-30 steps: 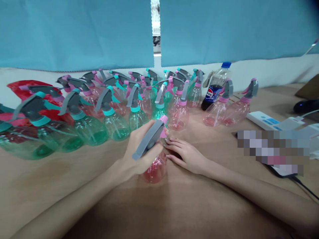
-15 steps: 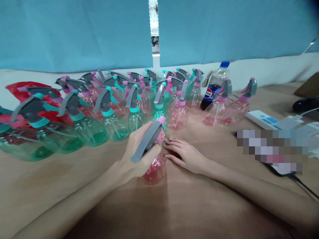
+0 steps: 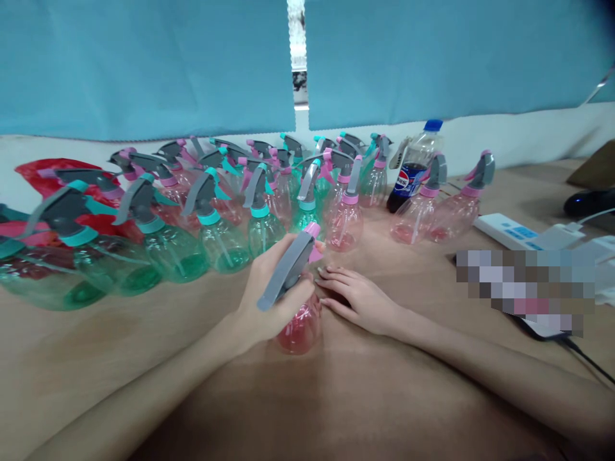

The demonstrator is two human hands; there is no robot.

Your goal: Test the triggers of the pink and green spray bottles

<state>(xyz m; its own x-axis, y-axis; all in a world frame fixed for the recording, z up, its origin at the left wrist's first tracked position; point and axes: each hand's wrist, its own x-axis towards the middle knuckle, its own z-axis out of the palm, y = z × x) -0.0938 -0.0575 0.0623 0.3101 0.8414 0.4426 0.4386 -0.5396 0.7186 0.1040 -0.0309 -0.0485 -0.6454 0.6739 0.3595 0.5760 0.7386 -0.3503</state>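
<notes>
My left hand (image 3: 269,288) is wrapped round the neck of a pink spray bottle (image 3: 298,330) with a grey and pink trigger head. The bottle's base is close to the table (image 3: 230,397), and I cannot tell whether it touches. Beside it on the right, my right hand (image 3: 358,298) lies flat with fingers stretched toward the bottle, holding nothing. Just beyond the hands stand another pink spray bottle (image 3: 343,230) and a green spray bottle (image 3: 259,227). The left hand's fingers are partly hidden behind the trigger head.
Several green and pink spray bottles stand in rows along the back and left, near a red plastic bag (image 3: 52,179). At right are two pink spray bottles, a cola bottle (image 3: 408,173), a white power strip (image 3: 509,230) and a phone-like device (image 3: 542,326) on a cable.
The trigger head in my left hand has shifted slightly to the right and now sits a little more upright. My right hand has stayed in place.
</notes>
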